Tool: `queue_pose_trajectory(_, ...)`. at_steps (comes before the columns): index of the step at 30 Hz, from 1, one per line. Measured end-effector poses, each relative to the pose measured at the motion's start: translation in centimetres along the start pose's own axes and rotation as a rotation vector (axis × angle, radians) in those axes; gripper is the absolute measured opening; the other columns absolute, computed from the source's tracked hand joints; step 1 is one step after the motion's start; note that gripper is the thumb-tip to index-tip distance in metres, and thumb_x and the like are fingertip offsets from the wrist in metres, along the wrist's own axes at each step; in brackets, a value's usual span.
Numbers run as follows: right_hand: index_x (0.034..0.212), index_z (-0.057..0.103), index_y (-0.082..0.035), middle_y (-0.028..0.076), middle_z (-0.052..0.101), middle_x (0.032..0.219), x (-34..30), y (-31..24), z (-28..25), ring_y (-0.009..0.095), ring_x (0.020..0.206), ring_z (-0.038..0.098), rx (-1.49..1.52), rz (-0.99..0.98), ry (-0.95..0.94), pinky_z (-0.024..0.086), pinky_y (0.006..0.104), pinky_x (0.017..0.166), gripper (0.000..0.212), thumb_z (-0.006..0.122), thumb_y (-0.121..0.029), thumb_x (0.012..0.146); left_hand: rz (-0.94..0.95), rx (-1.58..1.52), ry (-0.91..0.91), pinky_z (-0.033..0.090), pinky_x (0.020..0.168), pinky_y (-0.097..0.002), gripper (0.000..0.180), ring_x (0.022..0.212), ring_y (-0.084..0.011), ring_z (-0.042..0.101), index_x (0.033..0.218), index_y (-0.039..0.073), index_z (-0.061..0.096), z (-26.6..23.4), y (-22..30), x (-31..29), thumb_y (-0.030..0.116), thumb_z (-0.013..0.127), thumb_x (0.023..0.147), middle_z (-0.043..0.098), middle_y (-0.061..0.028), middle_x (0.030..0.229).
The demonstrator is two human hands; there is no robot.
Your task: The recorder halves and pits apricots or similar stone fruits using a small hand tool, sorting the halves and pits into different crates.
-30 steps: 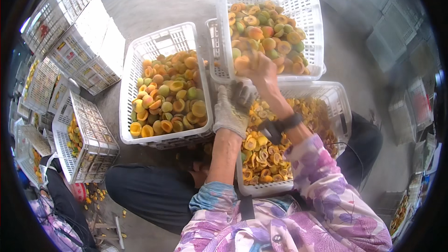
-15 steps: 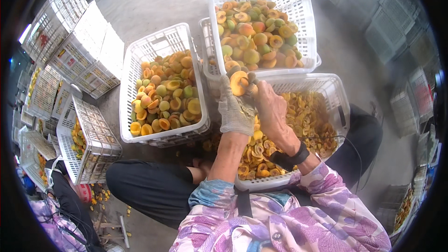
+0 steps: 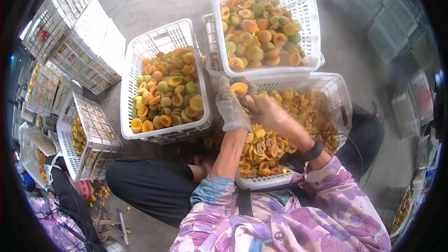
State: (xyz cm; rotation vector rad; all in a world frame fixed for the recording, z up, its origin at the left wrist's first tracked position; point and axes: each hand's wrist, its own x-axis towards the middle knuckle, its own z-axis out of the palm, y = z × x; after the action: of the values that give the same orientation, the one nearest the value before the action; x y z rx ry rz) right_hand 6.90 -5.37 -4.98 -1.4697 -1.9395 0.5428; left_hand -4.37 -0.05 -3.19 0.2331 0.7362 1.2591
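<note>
My left hand point(image 3: 233, 109), in a pale knitted glove, is closed on an orange apricot half point(image 3: 240, 87). My right hand point(image 3: 268, 111), bare and slightly blurred, has its fingers curled together beside the fruit; whatever is in them is hidden. Both hands are over the near edge of a white crate point(image 3: 343, 88) of cut, flattened apricot pieces point(image 3: 268, 149). Beyond them a tilted white crate point(image 3: 312, 28) holds green and orange apricot halves point(image 3: 261, 32). To the left another white crate point(image 3: 125, 88) holds more halves point(image 3: 170, 91).
Stacked white crates point(image 3: 86, 42) rise at the far left, with a tipped crate point(image 3: 95, 135) of fruit below them. Another person's dark-trousered leg point(image 3: 72, 205) is at the lower left, near scattered fruit pieces point(image 3: 99, 191). More crates point(image 3: 406, 107) line the right side. A thin cable point(image 3: 347, 137) hangs by my right arm.
My right hand has moved down and slightly right, away from the top of the fruit. The apricot half in my left hand has tilted and sits lower. The view has shifted slightly.
</note>
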Motion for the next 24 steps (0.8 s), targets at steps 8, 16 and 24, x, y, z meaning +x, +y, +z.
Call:
queue_pose_trajectory(8, 0.09, 0.065, -0.002, 0.012, 0.064, 0.077, 3.8, 1.5, -7.3, 0.023, 0.068, 0.061, -0.074, -0.172, -1.14, 0.049, 0.0331, 0.06, 0.022, 0.071, -0.018, 0.077, -0.159, -0.528, -0.176, 0.055, 0.085, -0.045, 0.046, 0.092, -0.0267, 0.063, 0.104, 0.002, 0.058, -6.7, 4.1, 4.1, 0.047, 0.052, 0.095, 0.063, -0.0125, 0.101)
queue_pose_trajectory(16, 0.086, 0.06, -0.002, 0.015, 0.065, 0.077, 11.2, 4.6, -2.7, 0.029, 0.071, 0.063, -0.27, -0.116, 0.229, 0.048, 0.0374, 0.063, 0.021, 0.067, -0.021, 0.082, 0.023, -0.73, 0.124, 0.043, 0.105, -0.054, 0.066, 0.126, -0.0341, 0.049, 0.143, 0.007, 0.036, -8.8, 8.8, 4.3, 0.055, 0.04, 0.098, 0.048, -0.0175, 0.138)
queue_pose_trajectory(24, 0.105, 0.063, -0.003, -0.005, 0.046, 0.06, 10.6, -0.4, -3.8, 0.002, 0.047, 0.04, 0.645, 0.34, 0.0, 0.027, 0.0203, 0.04, 0.023, 0.061, -0.019, 0.089, -0.06, -0.227, -0.115, 0.05, 0.095, -0.0479, 0.051, 0.108, -0.0266, 0.057, 0.134, 0.006, 0.046, -4.0, 2.5, 3.2, 0.045, 0.035, 0.103, 0.054, -0.012, 0.124)
